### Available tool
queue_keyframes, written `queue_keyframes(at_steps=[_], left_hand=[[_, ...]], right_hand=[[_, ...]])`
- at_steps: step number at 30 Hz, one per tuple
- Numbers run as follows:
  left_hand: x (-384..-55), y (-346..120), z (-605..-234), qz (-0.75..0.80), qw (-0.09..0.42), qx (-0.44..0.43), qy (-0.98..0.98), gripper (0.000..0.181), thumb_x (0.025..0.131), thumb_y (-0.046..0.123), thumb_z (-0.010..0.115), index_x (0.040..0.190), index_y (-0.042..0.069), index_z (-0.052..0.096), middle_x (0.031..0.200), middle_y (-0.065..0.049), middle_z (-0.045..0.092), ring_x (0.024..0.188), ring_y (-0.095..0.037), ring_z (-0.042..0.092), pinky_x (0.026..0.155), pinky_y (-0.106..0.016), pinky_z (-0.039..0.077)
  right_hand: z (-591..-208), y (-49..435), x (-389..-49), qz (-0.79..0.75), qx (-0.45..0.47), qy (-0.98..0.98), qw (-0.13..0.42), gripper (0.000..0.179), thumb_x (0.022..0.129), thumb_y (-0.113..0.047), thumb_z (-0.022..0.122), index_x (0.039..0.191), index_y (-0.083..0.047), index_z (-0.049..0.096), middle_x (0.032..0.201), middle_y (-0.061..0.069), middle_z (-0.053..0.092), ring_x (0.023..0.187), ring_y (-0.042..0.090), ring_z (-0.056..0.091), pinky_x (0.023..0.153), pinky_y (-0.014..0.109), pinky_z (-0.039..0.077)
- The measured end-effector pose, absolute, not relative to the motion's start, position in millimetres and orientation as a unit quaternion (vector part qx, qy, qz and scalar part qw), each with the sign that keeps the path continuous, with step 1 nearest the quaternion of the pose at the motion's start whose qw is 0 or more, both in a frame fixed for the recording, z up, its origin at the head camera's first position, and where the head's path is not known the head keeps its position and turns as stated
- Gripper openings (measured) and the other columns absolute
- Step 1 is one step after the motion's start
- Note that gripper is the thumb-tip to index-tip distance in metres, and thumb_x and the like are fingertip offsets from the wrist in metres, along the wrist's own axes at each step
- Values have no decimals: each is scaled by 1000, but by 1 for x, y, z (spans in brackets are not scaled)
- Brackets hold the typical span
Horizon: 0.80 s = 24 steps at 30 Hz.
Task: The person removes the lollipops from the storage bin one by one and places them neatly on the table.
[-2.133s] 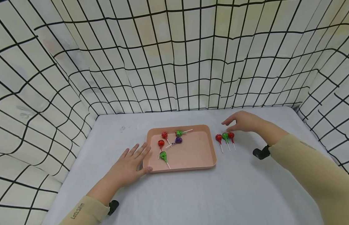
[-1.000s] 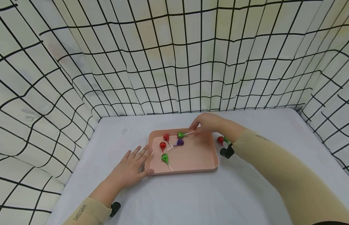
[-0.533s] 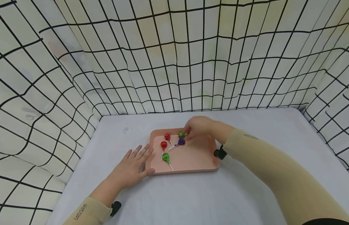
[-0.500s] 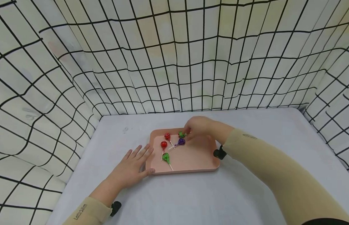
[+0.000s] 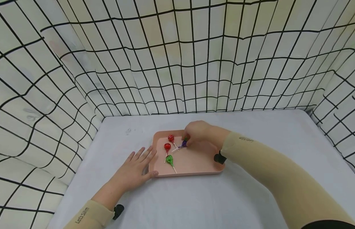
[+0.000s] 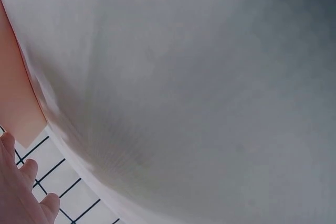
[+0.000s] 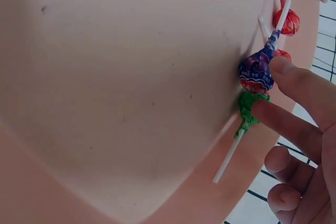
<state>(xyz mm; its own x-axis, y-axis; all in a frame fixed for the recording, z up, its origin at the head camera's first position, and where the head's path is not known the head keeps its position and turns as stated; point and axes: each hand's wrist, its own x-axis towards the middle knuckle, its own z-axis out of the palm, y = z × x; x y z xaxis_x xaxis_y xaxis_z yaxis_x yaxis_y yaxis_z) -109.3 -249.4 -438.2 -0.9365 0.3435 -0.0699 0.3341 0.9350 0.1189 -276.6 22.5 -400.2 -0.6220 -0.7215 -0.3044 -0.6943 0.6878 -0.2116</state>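
The left hand (image 5: 131,173) spreads its fingers at the tray's (image 5: 197,163) left edge, while the right hand (image 5: 199,132), fingers parted, touches a purple lollipop (image 7: 255,73) and a green lollipop (image 7: 245,110) toward the far edge, grip unclear.

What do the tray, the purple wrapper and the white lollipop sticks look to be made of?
Tray: probably matte plastic, smooth-looking and pink with rounded corners.
Purple wrapper: likely thin plastic film, slightly shiny, crinkled and printed.
White lollipop sticks: smooth, matte and plain; plastic or rolled paper, I cannot tell which.
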Motion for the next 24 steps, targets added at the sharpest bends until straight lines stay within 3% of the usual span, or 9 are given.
queue_keyframes(at_steps=[16,24], left_hand=[[-111,-250,-440,53,49,169,983,86,92,69,49,159,22,25,166,1,16,151,-32,16,120,-58,13],[-111,-249,-443,57,53,164,983,86,92,66,53,159,22,24,166,2,16,151,-31,15,120,-58,13]], right_hand=[[-408,14,-275,-17,-398,895,198,23,91,-30,73,113,-25,76,95,-11,67,89,9,58,84,29,49],[-409,23,-271,-39,-403,887,222,20,92,-20,73,111,-26,78,108,-10,70,101,9,60,97,31,49]])
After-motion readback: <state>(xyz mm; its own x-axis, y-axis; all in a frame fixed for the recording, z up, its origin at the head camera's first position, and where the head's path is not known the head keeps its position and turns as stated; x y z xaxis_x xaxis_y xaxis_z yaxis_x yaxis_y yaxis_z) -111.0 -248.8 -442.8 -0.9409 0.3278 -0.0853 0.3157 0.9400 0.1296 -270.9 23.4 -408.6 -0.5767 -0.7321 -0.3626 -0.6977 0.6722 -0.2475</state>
